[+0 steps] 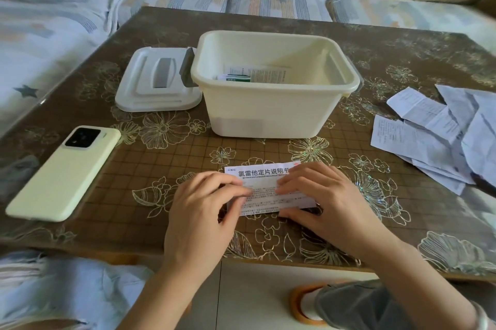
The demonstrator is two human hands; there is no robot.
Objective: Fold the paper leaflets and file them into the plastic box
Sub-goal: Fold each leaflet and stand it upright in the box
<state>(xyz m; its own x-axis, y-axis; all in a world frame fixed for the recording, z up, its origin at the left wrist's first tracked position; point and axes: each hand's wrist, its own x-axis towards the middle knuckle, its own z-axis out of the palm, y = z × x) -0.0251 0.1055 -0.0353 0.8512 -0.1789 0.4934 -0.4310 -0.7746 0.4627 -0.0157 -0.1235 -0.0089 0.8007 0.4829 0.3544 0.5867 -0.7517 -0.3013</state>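
We count one leaflet (271,191) being worked on, lying flat on the bench (150,166) at its near edge, with a printed title strip showing along its far side. Two hands hold it down. The left hand (204,203) lays its fingers (236,190) nearly straight across the left half. The right hand (322,195) does the same on the right half, and both thumbs sit at the paper's near edge. We cannot tell whether either thumb reaches under it.

Behind the leaflet stands one cream plastic box (271,112), uncovered, with a few folded papers (257,73) at its bottom. Its one lid (158,85) lies just to the left, touching the box. One pale green phone (64,171) lies face down further left. To the right, a loose pile of unfolded leaflets (440,136) overlaps, at least four sheets.

The bench has a brown cover with gold flowers. A sofa (268,2) with striped seat covers and tan cushions runs behind it. One roll of tape (303,305) lies on the floor below.
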